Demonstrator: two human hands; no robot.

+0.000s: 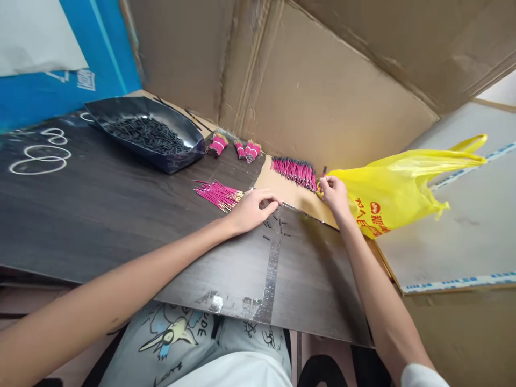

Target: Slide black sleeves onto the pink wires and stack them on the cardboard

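My right hand (334, 193) pinches a thin pink wire with a black sleeve (324, 170) on its end, which sticks up above the fingertips. Just left of it, a row of pink wires with black ends (294, 172) lies on a cardboard sheet (264, 178). My left hand (256, 209) rests low over the table, thumb and forefinger curled together in a loop; whatever is between the tips is too small to make out. Beside that hand is a loose pile of pink wires (220, 194) with bare metal ends. Several small black tubes (266, 237) are scattered below its fingertips.
A dark tray (171, 161) full of black tubes stands at the back left. Banded pink wire bundles (217, 144) sit behind the pile. Cardboard walls (322, 80) close off the back. A yellow plastic bag (387, 183) lies right, close to my right hand.
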